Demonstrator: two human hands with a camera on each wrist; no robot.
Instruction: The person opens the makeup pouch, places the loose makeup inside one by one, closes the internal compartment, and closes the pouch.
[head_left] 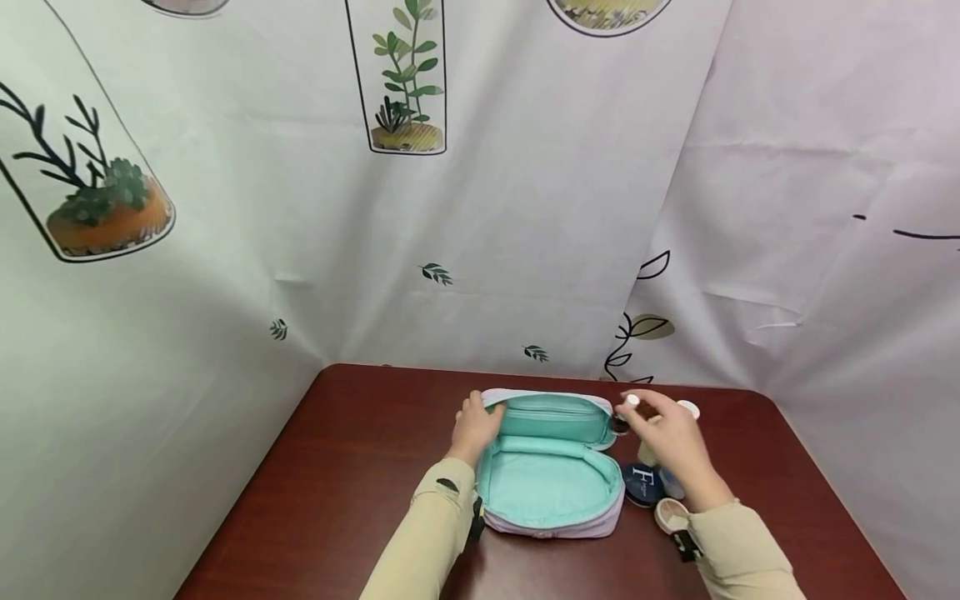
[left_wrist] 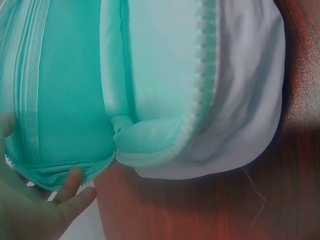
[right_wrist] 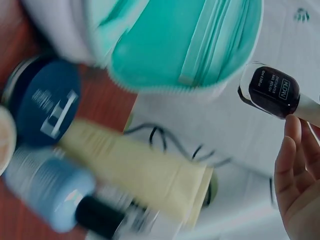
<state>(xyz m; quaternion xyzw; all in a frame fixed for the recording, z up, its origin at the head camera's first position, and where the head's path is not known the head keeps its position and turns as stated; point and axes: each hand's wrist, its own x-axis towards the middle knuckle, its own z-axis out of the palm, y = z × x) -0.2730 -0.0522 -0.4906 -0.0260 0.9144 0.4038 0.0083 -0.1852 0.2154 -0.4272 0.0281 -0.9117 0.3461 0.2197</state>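
A lilac cosmetic bag (head_left: 551,487) with mint-green lining lies unzipped, its lid (head_left: 551,417) raised at the back. My left hand (head_left: 477,427) grips the lid's left edge. In the left wrist view, the fingers (left_wrist: 75,182) are at the toothed zip rim beside the mesh pocket (left_wrist: 75,85). My right hand (head_left: 670,433) pinches a dark nail polish bottle (right_wrist: 274,92) by its white cap (head_left: 632,401). The bottle is held up just off the lid's right edge, its label facing the right wrist camera.
Right of the bag sit a dark blue round case (head_left: 642,485), a small open-looking jar (head_left: 671,515), a blue bottle (right_wrist: 47,182) with a black cap and a pale yellow tube (right_wrist: 140,165). A patterned white cloth (head_left: 487,208) hangs behind the red-brown table (head_left: 360,475).
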